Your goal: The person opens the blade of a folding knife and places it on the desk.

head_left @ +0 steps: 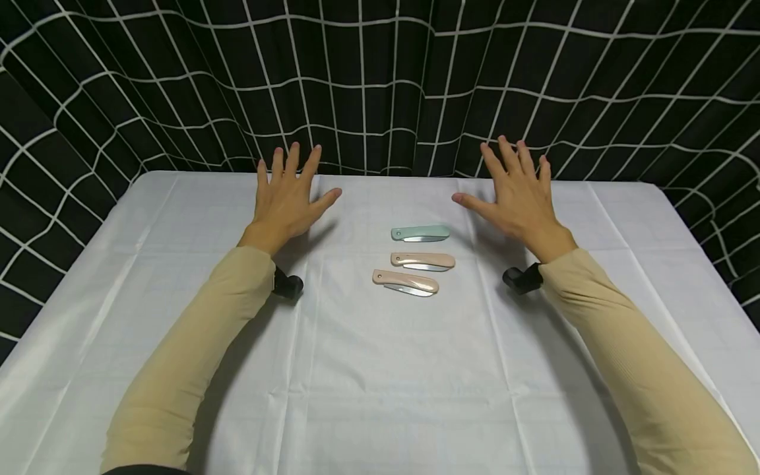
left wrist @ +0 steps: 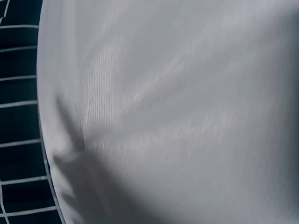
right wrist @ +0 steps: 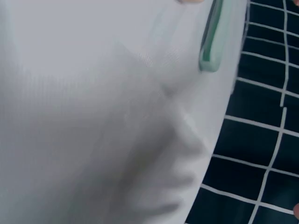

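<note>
Three folding knives lie in a column on the white cloth, each with its blade edge showing below the handle. The green folding knife (head_left: pixel 420 233) is farthest back, a pinkish-beige folding knife (head_left: pixel 423 260) lies in the middle, and another pinkish-beige one (head_left: pixel 406 280) is nearest, slightly slanted. My left hand (head_left: pixel 285 194) hovers to their left, fingers spread and holding nothing. To their right my right hand (head_left: pixel 516 191) is likewise spread above the cloth. In the right wrist view the end of the green folding knife (right wrist: pixel 214 51) shows near the top; the left wrist view shows only cloth and the hand's shadow.
A white cloth (head_left: pixel 404 382) with creases covers the table. Behind its far edge hangs a black curtain with a white grid (head_left: pixel 356 72), also running along both sides. Black wrist cameras, one on the left (head_left: pixel 288 285) and one on the right (head_left: pixel 522 279), stick out inward from the sleeves.
</note>
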